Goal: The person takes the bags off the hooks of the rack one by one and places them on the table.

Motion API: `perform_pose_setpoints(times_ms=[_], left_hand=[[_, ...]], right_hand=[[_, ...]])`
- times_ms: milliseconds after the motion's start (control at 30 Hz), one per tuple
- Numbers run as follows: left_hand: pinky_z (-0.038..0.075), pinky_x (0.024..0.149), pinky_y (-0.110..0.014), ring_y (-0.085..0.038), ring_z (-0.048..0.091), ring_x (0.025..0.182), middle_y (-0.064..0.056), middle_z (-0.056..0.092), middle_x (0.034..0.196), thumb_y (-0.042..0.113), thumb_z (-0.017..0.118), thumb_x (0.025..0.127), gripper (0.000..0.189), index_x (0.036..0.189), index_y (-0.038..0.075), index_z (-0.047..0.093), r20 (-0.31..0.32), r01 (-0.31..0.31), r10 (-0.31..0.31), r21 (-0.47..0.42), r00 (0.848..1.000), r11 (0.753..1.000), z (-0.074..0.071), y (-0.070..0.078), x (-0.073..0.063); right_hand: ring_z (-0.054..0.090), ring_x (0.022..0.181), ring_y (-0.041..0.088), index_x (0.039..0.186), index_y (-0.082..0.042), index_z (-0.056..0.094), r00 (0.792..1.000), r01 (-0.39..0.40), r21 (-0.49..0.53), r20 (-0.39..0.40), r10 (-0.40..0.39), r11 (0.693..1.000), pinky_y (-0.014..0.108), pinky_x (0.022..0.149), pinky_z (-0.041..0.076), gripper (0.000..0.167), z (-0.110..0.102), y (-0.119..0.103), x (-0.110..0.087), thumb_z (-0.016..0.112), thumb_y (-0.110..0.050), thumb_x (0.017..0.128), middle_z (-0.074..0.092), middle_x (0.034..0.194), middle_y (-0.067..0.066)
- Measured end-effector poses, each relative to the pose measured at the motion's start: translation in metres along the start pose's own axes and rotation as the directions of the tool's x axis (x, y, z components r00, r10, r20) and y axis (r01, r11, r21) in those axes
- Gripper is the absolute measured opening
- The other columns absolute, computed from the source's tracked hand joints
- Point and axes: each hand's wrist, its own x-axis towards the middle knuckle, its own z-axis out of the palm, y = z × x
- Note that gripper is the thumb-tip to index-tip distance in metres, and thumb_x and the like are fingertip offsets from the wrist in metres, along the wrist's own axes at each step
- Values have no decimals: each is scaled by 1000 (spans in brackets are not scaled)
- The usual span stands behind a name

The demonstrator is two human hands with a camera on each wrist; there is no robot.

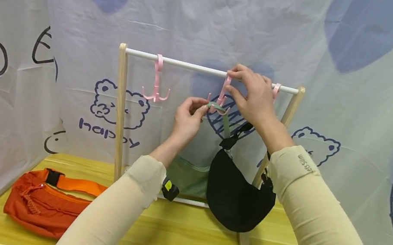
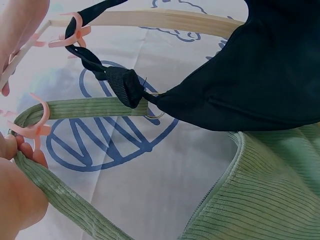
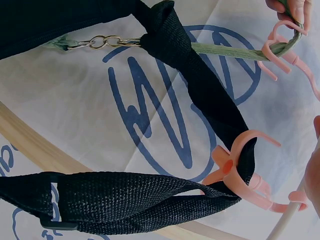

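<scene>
My left hand [image 1: 189,119] pinches the ribbed green strap [image 2: 85,107] of a green corduroy bag [image 2: 270,185] where it loops over a prong of the middle pink hook [image 1: 223,90]. At the top of that same hook, by the white rail [image 1: 190,66], my right hand [image 1: 254,94] grips with fingers and thumb. The green bag hangs below, partly hidden behind a black bag [image 1: 236,195]. The black bag's twisted strap [image 3: 215,95] passes over the right pink hook [image 3: 235,175], which is mostly behind my right hand in the head view.
A third pink hook [image 1: 157,78] hangs bare on the left of the rail. The rack's wooden legs [image 1: 120,109] stand on a yellow wood-grain table [image 1: 175,241]. An orange waist bag [image 1: 47,208] lies at the table's left. A printed cloth [image 1: 207,19] hangs behind.
</scene>
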Motion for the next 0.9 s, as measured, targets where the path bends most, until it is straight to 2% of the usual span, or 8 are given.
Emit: perform_pose_setpoints(times_ms=[600,900], left_hand=[[52,73,-21,-13,62,89,-17,71,113,2,62,103,18,120,-3,66,5,-7,8,-17,1000,1000,2,9,2],[51,73,-20,-36,66,101,-19,70,117,3,61,104,18,121,-3,66,16,-14,14,-15,1000,1000,3,11,3]], right_hand=[[61,128,32,132,-9,66,1000,-20,-11,6,20,1000,55,115,35,33,-1,0,1,71,-19,101,65,140,9],[60,128,32,133,-10,65,999,-43,-15,28,43,999,54,117,34,33,-1,-1,1,70,-20,102,64,141,7]])
